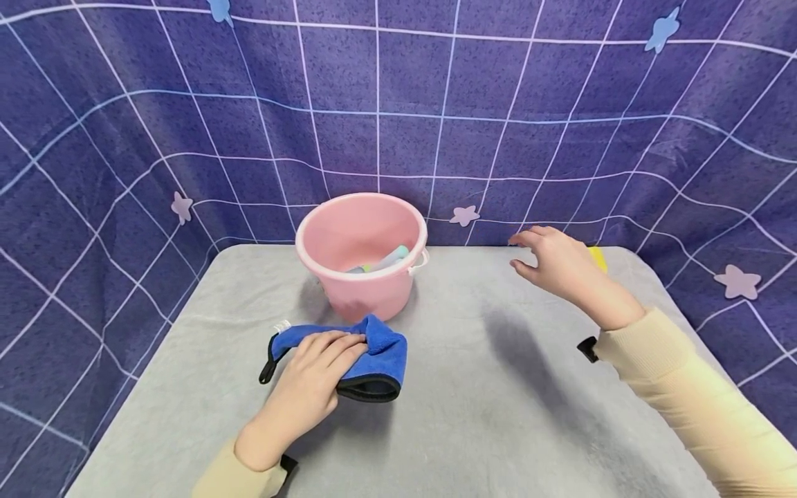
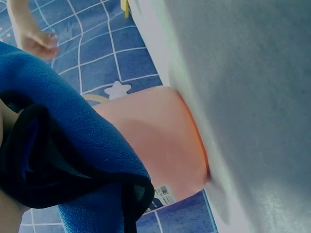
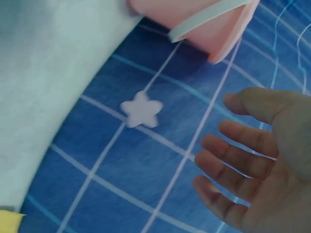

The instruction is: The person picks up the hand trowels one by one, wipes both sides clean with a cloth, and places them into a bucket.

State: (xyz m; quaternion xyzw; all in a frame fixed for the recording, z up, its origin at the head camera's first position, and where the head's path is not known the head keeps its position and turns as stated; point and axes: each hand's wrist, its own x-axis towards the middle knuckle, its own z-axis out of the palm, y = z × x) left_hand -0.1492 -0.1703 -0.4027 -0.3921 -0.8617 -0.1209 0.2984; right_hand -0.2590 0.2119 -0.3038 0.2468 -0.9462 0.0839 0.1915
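Observation:
A blue cloth (image 1: 387, 356) with black edging, a black loop and a small white tag is gripped by my left hand (image 1: 316, 377), in front of the bucket. In the left wrist view the folded cloth (image 2: 92, 121) hangs before the bucket's side. The pink bucket (image 1: 367, 294) stands upright at the back of the table; inside lie a light tube-like item with a teal end (image 1: 394, 258) and something partly hidden. My right hand (image 1: 560, 266) is raised over the right side of the table, fingers loosely bent and holding nothing, as the right wrist view also shows.
A yellow object (image 1: 598, 258) sits at the back right edge, partly behind my right hand. The table (image 1: 473, 422) has a grey cover. Behind and beside it hangs a blue curtain (image 1: 486, 83) with white grid lines and star shapes. The bucket has a white handle (image 3: 209, 19).

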